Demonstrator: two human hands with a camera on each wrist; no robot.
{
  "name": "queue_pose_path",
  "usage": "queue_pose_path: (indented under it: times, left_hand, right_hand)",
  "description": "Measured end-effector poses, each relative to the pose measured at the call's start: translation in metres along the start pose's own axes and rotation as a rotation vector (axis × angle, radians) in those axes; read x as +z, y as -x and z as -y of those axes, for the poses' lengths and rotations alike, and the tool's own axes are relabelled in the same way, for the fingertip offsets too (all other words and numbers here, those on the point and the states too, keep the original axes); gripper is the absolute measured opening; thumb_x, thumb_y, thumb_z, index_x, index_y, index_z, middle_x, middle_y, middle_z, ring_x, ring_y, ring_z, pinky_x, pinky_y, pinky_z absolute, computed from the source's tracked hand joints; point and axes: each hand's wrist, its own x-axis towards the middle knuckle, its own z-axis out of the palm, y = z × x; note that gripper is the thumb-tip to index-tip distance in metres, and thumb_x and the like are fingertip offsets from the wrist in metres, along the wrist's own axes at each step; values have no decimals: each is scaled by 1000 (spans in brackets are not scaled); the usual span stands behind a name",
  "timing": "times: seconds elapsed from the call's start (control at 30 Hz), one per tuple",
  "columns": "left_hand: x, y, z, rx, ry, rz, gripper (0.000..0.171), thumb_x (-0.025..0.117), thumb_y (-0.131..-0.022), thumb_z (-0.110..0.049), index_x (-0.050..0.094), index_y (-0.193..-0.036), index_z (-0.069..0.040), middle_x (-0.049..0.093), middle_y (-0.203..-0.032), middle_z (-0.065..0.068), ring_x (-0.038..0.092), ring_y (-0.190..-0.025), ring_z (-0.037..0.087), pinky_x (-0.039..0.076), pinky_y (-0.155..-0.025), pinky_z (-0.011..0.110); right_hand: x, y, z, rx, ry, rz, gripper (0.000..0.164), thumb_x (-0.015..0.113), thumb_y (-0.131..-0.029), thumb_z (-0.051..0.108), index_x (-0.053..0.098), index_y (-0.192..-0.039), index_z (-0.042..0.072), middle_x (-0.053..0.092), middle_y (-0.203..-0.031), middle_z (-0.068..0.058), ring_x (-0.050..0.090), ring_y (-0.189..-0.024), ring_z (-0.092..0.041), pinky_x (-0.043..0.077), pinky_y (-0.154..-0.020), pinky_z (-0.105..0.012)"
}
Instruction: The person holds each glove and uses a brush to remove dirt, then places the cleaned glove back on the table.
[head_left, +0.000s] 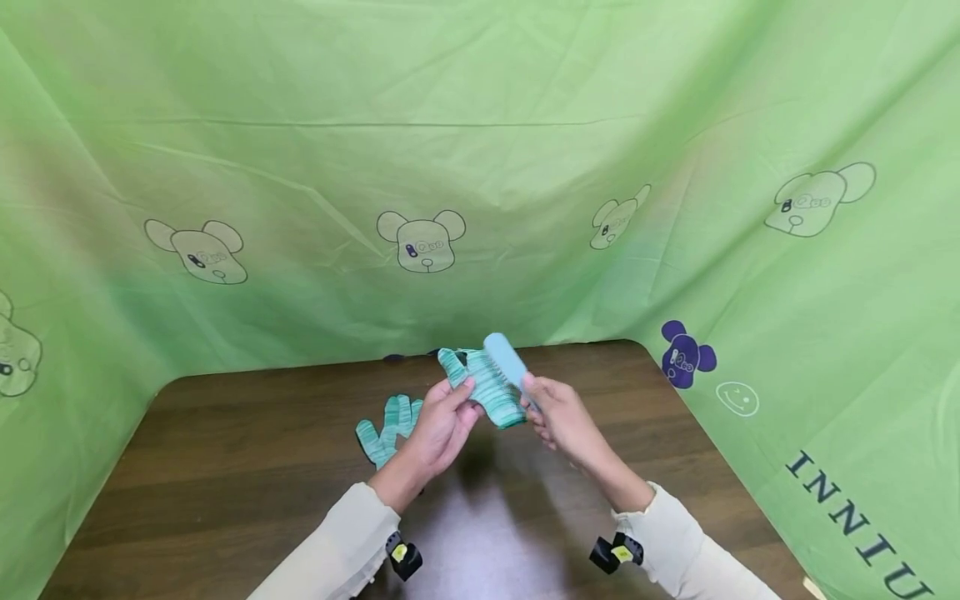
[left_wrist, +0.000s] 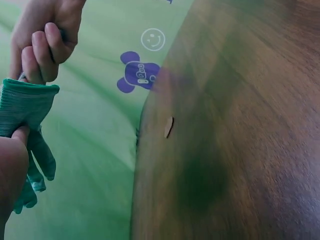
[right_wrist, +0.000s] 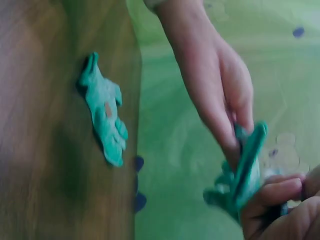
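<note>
My left hand (head_left: 442, 425) pinches a green striped knit glove (head_left: 491, 392) between thumb and fingers, held up over the table. In the left wrist view the same glove (left_wrist: 30, 107) shows its dark green cuff toward the other hand, its fingers hanging down. My right hand (head_left: 566, 417) grips the handle of a light blue brush (head_left: 506, 358), its bristle side turned to the glove's fabric. In the right wrist view, the right hand's curled fingers (right_wrist: 280, 195) largely hide the brush. A matching glove (head_left: 386, 433) lies on the table, partly behind my left hand; a small brownish patch shows on it.
The dark wooden table (head_left: 247, 450) has rounded back corners. A green printed cloth (head_left: 510, 167) hangs behind it and along both sides. In the left wrist view a small tan sliver (left_wrist: 169, 127) lies near the table's edge.
</note>
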Motion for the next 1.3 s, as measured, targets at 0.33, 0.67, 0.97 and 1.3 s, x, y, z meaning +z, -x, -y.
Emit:
queue_pose_path:
  times: [0.33,0.67,0.97,1.3]
  left_hand:
    - [1,1,-4,-20,31,53,45,31,-111,-5,32,-153,11,37,-161,25,38,-150,32,45,-116,37]
    - [1,1,-4,-17,47,68,46,32,-110,-5,30,-154,11,36,-161,26,36,-151,33,40,-118,40]
    - [0,2,-6,13,13,-20,38,34,-110,-4,41,-143,14,64,-129,9,62,-122,15,52,-105,28]
    - [9,-2,-8,-7,14,40,46,30,-110,-3,29,-154,12,34,-163,25,36,-151,31,39,-120,37]
  right_hand:
    - [1,-4,3,-29,56,-29,36,55,-106,29,56,-87,-2,40,-59,4,32,-48,-7,26,-41,-19]
    - [-6,-10,1,-11,-82,-75,36,54,-106,27,54,-84,-2,38,-59,3,30,-47,-7,24,-40,-19]
    - [-17,-12,1,9,-60,-129,33,47,-109,28,52,-89,3,38,-61,6,29,-46,-5,22,-37,-17]
    - [11,3,7,-78,138,11,39,57,-105,33,58,-88,-2,40,-58,4,33,-47,-8,28,-40,-19]
